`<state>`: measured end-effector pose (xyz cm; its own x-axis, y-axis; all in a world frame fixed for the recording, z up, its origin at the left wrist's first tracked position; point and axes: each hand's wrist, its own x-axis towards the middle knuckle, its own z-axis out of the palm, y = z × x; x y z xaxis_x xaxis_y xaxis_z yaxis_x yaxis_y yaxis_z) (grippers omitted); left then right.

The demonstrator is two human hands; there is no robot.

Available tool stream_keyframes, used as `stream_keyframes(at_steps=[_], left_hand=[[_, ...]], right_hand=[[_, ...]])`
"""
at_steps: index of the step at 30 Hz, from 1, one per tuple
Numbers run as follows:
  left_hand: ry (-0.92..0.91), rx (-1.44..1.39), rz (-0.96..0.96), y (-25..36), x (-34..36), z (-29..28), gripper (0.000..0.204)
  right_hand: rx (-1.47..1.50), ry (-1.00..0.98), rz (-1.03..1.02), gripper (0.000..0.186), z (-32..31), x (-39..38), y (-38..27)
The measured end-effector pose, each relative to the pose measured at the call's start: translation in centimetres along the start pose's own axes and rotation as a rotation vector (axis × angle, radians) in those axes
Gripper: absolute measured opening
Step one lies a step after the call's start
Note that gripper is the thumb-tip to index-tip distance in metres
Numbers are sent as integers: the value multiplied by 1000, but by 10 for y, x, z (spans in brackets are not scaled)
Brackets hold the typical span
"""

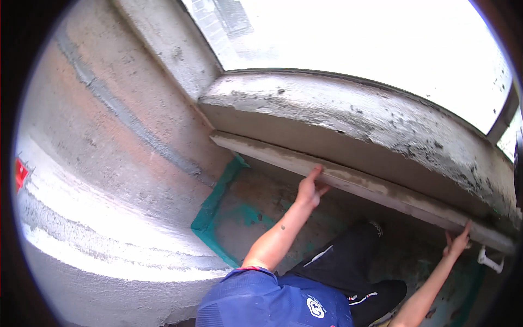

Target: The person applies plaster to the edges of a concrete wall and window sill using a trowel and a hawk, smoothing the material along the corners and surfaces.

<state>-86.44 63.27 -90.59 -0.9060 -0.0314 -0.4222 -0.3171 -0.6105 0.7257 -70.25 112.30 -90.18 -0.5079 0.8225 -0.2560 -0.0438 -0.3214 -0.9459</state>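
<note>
A long grey straightedge bar [376,192], smeared with wet mortar, lies lengthwise against the freshly plastered wall strip [305,137] below the window sill. Near its middle my left hand [310,189] grips it, thumb over the upper face and fingers at the lower edge. Farther along, toward its right end, my right hand [458,243] holds the bar in a similar way, its fingers partly hidden. The bar's left end is close to the side wall.
Above is a rough, mortar-spattered sill [327,103] under a bright window [370,38]. A white pipe fitting [490,260] sticks out below the bar's right end. Green coating [210,210] lines the left wall's base. A red object [20,174] is at far left.
</note>
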Motion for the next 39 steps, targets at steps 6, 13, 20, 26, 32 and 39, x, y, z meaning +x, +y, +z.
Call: stream_keyframes(at_steps=[6,13,20,26,32,39], left_hand=[[6,-13,30,19,-22,20,43],[-60,91,157,53,-38,55,48],[13,83,214,67,-39,51,42],[-23,75,219,80,-47,38,48],[-4,111,292,58,-26,77,26],[-97,123,230,81,-18,54,68]], right_hand=[[47,-1,-49,71,1,9,-27],[60,11,-75,68,22,-8,-64],[99,-14,-44,72,21,-15,-72],[128,-96,-10,77,19,-22,-63],[-92,173,-98,39,29,-34,-76],[137,-3,-209,109,47,-26,-81]])
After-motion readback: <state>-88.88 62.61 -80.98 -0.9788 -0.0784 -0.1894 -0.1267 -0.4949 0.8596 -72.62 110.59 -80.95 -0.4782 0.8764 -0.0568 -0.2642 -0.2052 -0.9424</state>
